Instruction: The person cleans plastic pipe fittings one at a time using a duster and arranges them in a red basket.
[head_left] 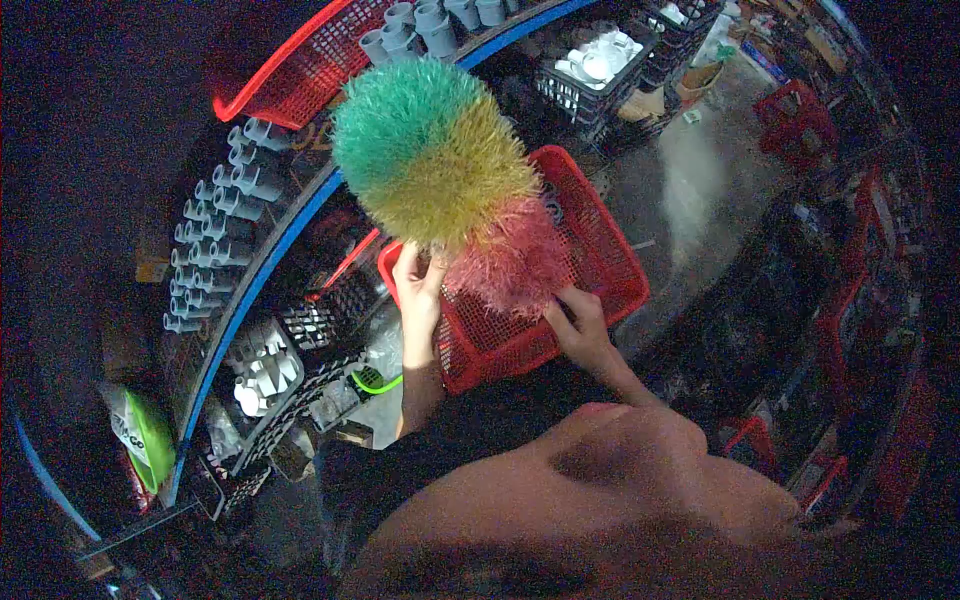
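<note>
A fluffy duster (pixel 440 165), banded green, yellow and pink, is held up in front of me over a red mesh basket (pixel 618 250). My left hand (pixel 418 285) grips its lower left side where the yellow meets the pink, its fingers partly buried in the strands. At the pink end, my right hand (pixel 580 322) is closed with thumb and finger pinching the tip. Any handle is hidden by the strands or my fingers. Behind the duster, much of the basket's inside is covered; a small grey ring shape shows near its far edge.
Rows of grey pipe fittings (pixel 215 235) stand on a blue-edged table to the left, beside another red basket (pixel 310 65). Black crates (pixel 600 75) with white parts sit at the back right. A crate of white pieces (pixel 268 370) lies lower left, near a green-and-white bag (pixel 145 440).
</note>
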